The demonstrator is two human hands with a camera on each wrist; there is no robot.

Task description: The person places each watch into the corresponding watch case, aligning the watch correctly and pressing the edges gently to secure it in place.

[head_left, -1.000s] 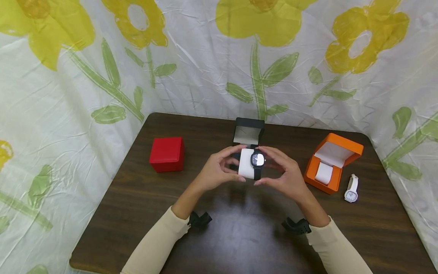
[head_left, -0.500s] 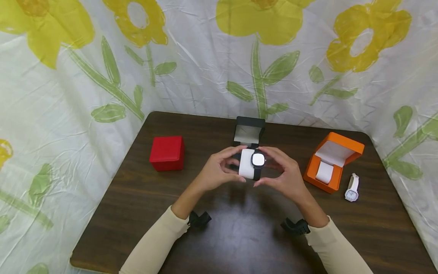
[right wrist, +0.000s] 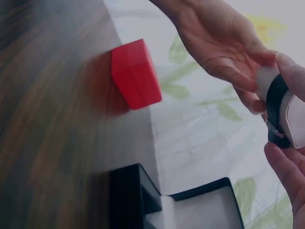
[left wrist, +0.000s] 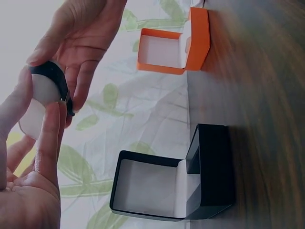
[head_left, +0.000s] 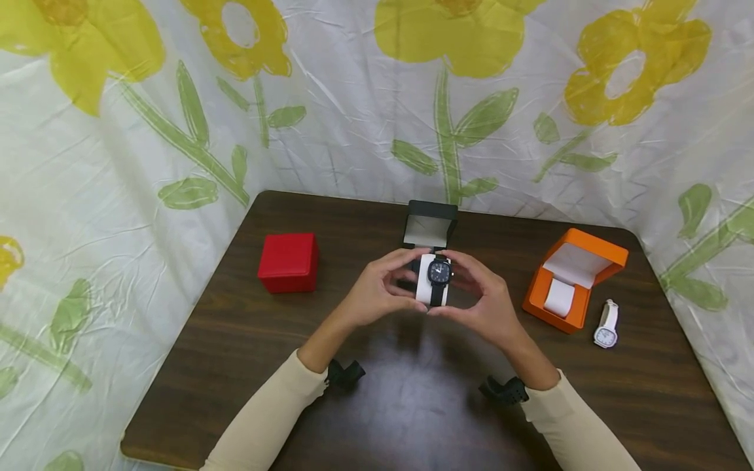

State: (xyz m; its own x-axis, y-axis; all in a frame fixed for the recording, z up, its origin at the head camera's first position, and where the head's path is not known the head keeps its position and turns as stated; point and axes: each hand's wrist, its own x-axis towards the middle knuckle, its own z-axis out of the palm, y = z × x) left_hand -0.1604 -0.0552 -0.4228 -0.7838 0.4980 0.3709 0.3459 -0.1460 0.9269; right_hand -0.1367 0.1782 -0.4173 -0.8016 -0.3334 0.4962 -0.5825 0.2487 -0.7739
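Observation:
In the head view, a black wristwatch (head_left: 439,271) is wrapped round a white cushion (head_left: 423,282), held up over the table between both hands. My left hand (head_left: 377,290) grips the cushion's left end, thumb below and fingers above. My right hand (head_left: 487,297) pinches the watch and the cushion's right side at top and bottom. The dark dial faces up toward the head. The strap's buckle (right wrist: 275,129) shows underneath in the right wrist view. Behind the hands stands an open black watch box (head_left: 432,226), its lower part mostly hidden; its pale lining (left wrist: 147,188) shows in the left wrist view.
At the left of the dark wood table (head_left: 235,366) sits a closed red box (head_left: 287,263). On the right is an open orange box (head_left: 556,302) with a white cushion (head_left: 559,297) inside. Beside it lies a white wristwatch (head_left: 606,324). A flowered cloth (head_left: 341,131) hangs behind.
The black watch has slid leftward along the cushion, from its right edge nearer the middle. My right hand has shifted slightly left with it. The glare on the dial is gone.

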